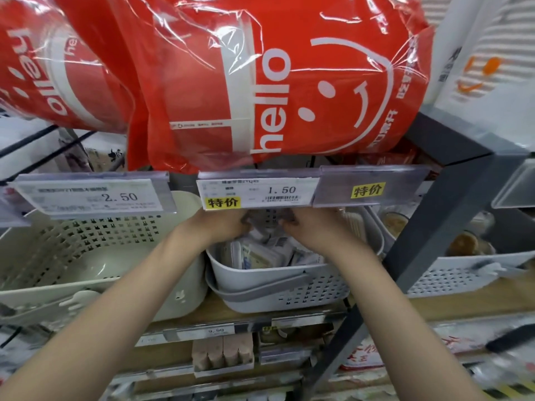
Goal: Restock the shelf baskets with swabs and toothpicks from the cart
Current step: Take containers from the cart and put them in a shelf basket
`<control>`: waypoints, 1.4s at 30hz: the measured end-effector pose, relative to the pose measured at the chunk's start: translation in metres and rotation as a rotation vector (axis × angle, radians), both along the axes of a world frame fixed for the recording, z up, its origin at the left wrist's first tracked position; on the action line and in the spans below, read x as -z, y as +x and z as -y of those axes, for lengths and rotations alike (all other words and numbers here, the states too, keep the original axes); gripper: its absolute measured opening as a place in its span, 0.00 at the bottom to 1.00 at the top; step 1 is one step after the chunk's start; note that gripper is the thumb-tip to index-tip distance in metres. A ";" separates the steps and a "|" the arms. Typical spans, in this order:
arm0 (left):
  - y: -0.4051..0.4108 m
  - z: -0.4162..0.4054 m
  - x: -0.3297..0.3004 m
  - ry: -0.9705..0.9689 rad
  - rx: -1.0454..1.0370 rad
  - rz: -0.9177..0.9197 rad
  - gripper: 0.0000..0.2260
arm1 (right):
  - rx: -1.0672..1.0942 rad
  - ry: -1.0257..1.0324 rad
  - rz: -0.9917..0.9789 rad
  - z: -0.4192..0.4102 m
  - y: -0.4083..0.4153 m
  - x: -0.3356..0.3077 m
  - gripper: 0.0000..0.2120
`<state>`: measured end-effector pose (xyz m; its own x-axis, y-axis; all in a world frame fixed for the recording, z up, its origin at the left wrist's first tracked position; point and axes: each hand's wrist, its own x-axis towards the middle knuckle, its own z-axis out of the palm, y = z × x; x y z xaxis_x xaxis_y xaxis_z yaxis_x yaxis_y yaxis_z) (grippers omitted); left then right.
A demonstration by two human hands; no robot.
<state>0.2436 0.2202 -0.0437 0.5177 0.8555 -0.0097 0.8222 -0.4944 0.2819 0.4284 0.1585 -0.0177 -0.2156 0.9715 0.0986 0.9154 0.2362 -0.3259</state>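
A light grey basket [278, 287] with a grey handle stands in the middle of the wooden shelf, filled with several flat white packets [260, 254]. Both my hands reach into its back half, under the price tags. My left hand [228, 224] and my right hand [301, 225] are curled close together over the packets; their fingertips are partly hidden by the tag rail, and what they grip is unclear. Bundles of pale sticks [354, 224] stand at the basket's right side. The cream basket [95, 256] on the left looks empty.
Red "hello" bags [260, 82] hang low over the baskets. Price tag holders [257, 193] jut out above my hands. A grey shelf post [428, 227] slants on the right, with another white basket [463, 276] of jars beyond it. Boxes sit on the lower shelf.
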 end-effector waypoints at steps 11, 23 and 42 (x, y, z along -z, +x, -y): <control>0.011 -0.012 0.006 -0.077 0.009 -0.149 0.16 | -0.033 -0.314 0.470 -0.023 -0.020 -0.002 0.22; 0.012 -0.001 -0.005 -0.073 -0.011 -0.202 0.12 | -0.008 -0.297 0.219 -0.017 -0.010 -0.006 0.36; -0.015 0.076 -0.043 0.279 -0.227 0.293 0.15 | -0.031 0.075 0.013 0.012 -0.007 -0.004 0.27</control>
<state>0.2287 0.1444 -0.0003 0.2634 0.8969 0.3553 0.8242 -0.4006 0.4003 0.4217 0.1465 -0.0140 -0.2469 0.9544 0.1680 0.9115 0.2876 -0.2940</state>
